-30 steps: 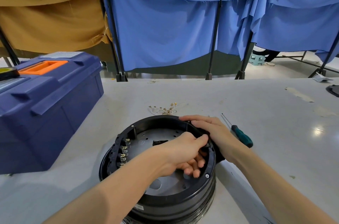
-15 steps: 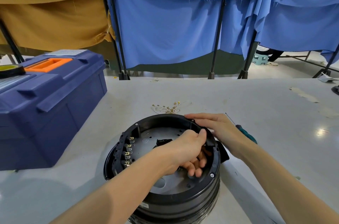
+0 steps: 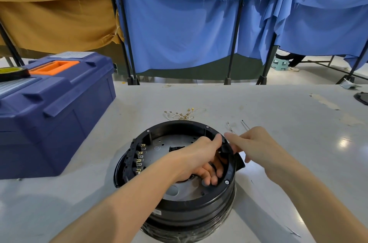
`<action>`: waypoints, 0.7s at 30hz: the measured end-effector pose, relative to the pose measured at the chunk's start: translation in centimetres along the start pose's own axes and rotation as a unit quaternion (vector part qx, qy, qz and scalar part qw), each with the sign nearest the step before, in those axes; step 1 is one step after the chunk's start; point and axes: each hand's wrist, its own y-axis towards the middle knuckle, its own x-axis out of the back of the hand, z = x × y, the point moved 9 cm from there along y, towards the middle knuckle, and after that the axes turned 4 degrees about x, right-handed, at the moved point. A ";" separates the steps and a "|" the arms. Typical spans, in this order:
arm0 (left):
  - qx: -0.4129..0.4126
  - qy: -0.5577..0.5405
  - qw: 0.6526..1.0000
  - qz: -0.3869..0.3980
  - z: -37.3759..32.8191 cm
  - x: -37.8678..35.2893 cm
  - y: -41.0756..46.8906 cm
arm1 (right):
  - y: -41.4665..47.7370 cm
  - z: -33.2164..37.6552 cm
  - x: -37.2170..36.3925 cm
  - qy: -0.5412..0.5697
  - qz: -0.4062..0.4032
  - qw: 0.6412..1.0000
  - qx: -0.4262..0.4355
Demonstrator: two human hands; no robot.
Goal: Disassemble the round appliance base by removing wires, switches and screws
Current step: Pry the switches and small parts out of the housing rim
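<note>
The round black appliance base [image 3: 179, 125] sits upside down on the table, showing its grey metal floor. A black switch block with brass terminals [image 3: 137, 156] lines its left inner wall. My left hand [image 3: 199, 160] reaches inside the base. Its thumb lies over the right rim and its fingers curl behind a black side part [image 3: 227, 149] there. My right hand [image 3: 256, 143] is outside the rim, with fairly straight fingers touching that part. A bundle of loose pale wires [image 3: 182, 115] lies just beyond the base.
A dark blue toolbox [image 3: 59, 107] with an orange handle stands at the left. A thin screwdriver shaft [image 3: 246, 124] shows beyond my right hand. A dark object [image 3: 361, 98] lies at the far right table edge. Blue and tan curtains hang behind.
My right hand has come off the top of the rim and moved right, to its outer side. The black side part now tilts up at the rim. My left hand stays inside.
</note>
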 end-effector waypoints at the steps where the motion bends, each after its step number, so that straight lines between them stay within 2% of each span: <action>1: 0.001 0.001 1.000 0.001 0.0 0.0 0.0 | -0.2 -0.1 0.0 0.014 0.000 1.000 -0.007; 5: -0.003 0.011 1.000 0.003 -0.1 0.0 -0.1 | -0.6 -0.7 -0.8 0.065 -0.005 0.998 -0.027; 10: -0.003 0.008 1.000 -0.010 -0.1 0.3 0.0 | -1.5 -1.1 -3.2 0.181 -0.067 0.980 -0.039; 14: -0.013 -0.013 1.000 -0.008 -0.5 0.2 -0.2 | -1.5 -1.5 -3.8 0.228 -0.109 0.967 -0.026; 21: -0.010 -0.032 0.999 0.003 -0.4 -0.2 -0.1 | -1.3 -1.0 -2.3 0.106 -0.167 0.980 0.024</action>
